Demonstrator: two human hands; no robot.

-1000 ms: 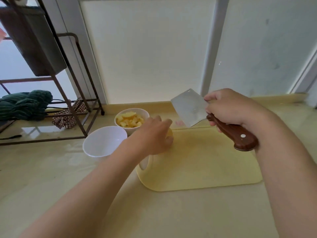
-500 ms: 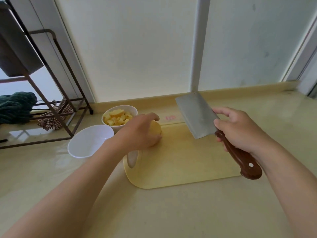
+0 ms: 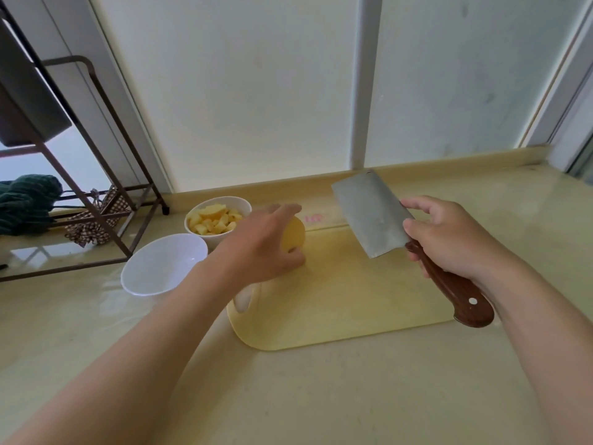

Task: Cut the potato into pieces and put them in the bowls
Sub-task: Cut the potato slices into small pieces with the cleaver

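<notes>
Head view, potato [image 3: 293, 234] — seemingly inside left fingers [image 3: 284, 209], cleaver [image 3: 372, 216] apart

Cleaver [image 3: 372, 216] in right hand [image 3: 449, 239] now lower, farther from potato [image 3: 293, 234].

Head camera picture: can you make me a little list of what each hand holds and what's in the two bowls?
left hand: holds the peeled yellow potato on the pale yellow plastic cutting board
right hand: grips the steel cleaver with brown wooden handle, blade clear of the potato
far white bowl: cut potato pieces
near white bowl: empty
</notes>
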